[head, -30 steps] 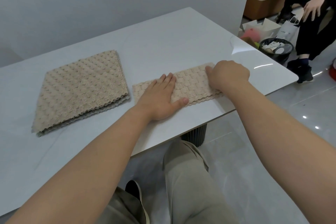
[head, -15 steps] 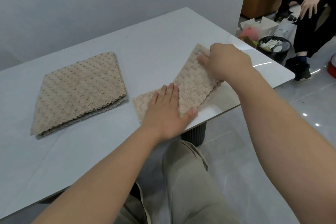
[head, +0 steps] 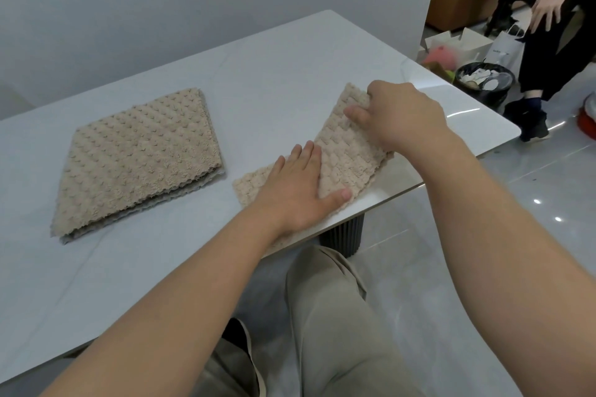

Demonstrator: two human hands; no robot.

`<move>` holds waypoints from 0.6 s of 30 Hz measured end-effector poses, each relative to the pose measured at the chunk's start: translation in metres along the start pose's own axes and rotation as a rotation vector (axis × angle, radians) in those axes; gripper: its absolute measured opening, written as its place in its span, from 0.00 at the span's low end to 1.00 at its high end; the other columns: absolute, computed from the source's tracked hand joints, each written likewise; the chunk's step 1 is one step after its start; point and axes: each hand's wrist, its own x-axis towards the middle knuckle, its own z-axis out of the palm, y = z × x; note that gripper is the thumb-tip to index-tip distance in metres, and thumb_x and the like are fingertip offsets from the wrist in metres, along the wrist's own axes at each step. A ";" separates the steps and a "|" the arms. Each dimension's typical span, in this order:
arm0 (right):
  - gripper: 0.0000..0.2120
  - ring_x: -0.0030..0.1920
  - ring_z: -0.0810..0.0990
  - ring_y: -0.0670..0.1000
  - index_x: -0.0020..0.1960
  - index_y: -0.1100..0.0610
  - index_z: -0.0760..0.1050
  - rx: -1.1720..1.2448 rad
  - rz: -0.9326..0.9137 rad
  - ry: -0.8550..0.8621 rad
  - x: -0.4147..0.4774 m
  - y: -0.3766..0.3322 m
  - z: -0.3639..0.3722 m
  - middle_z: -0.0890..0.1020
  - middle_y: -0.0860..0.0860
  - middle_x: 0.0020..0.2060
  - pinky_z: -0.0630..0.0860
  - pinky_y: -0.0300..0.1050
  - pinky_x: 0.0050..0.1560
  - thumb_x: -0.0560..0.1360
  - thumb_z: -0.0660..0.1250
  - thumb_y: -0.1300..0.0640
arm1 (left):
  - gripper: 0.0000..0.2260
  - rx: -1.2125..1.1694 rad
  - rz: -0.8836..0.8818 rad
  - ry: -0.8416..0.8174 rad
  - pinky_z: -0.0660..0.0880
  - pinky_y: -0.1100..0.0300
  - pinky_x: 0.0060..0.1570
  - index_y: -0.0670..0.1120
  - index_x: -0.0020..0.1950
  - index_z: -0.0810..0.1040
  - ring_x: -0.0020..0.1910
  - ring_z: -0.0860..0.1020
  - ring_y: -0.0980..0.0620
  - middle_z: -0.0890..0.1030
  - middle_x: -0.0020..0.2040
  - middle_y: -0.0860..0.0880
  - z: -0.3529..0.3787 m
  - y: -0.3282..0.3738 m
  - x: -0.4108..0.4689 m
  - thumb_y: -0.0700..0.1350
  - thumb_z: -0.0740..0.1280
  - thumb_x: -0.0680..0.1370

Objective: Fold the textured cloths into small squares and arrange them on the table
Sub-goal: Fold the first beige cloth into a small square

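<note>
A narrow beige basket-weave cloth (head: 342, 151) lies as a folded strip on the glossy white counter (head: 274, 68), close to its near edge and towards the right-hand corner. From the end closest to the person it runs diagonally away and to the right.

The left hand (head: 300, 190) rests flat on the strip's near end, fingers straight and together, thumb spread out along the cloth's near side (no grip here, only a palm pressing down). A little cloth shows to the left of the hand, and some under the wrist at the counter's edge.

The right hand (head: 400, 116) holds the far end; its grip is narrow, the fingers curled over and pinching the fabric, with one digit stretched along the top of the pile. The strip's far corner pokes out just beyond the knuckles, so the cloth spans from one hand to the other; whether the held end is off the counter I cannot tell.

To the left, apart from the strip, lies a larger beige dotted cloth (head: 138, 158), folded into a thick square with its layered edges facing the near side.

Below the counter's edge are the person's khaki trousers (head: 329, 316); on the floor past the far right corner stands a black waste bin (head: 483, 84).
</note>
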 end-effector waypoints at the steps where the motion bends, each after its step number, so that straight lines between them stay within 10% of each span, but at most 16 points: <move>1: 0.21 0.43 0.77 0.58 0.52 0.54 0.70 0.018 -0.004 -0.002 -0.001 -0.001 0.001 0.78 0.54 0.45 0.69 0.50 0.40 0.80 0.59 0.35 | 0.46 0.015 -0.002 0.015 0.41 0.47 0.81 0.47 0.83 0.40 0.82 0.39 0.51 0.40 0.84 0.50 0.005 0.000 0.001 0.75 0.48 0.77; 8: 0.18 0.43 0.77 0.50 0.57 0.51 0.75 0.328 -0.080 0.015 -0.019 -0.018 -0.004 0.78 0.48 0.45 0.72 0.46 0.40 0.78 0.66 0.39 | 0.48 -0.039 -0.051 0.003 0.40 0.47 0.80 0.49 0.84 0.41 0.82 0.40 0.52 0.41 0.84 0.53 0.006 0.000 0.004 0.76 0.53 0.75; 14: 0.21 0.48 0.75 0.43 0.67 0.47 0.74 0.469 -0.198 0.029 -0.058 -0.029 -0.007 0.77 0.42 0.48 0.69 0.37 0.48 0.76 0.73 0.51 | 0.26 -1.014 -0.210 0.164 0.69 0.59 0.65 0.50 0.76 0.72 0.68 0.73 0.58 0.74 0.73 0.54 -0.037 -0.021 -0.001 0.43 0.72 0.78; 18: 0.22 0.51 0.76 0.44 0.70 0.49 0.73 0.525 -0.285 0.051 -0.086 -0.041 0.011 0.79 0.44 0.51 0.68 0.30 0.48 0.76 0.69 0.59 | 0.15 -1.171 -0.375 0.355 0.80 0.54 0.48 0.45 0.64 0.80 0.50 0.85 0.48 0.83 0.58 0.47 -0.060 -0.040 -0.002 0.52 0.66 0.82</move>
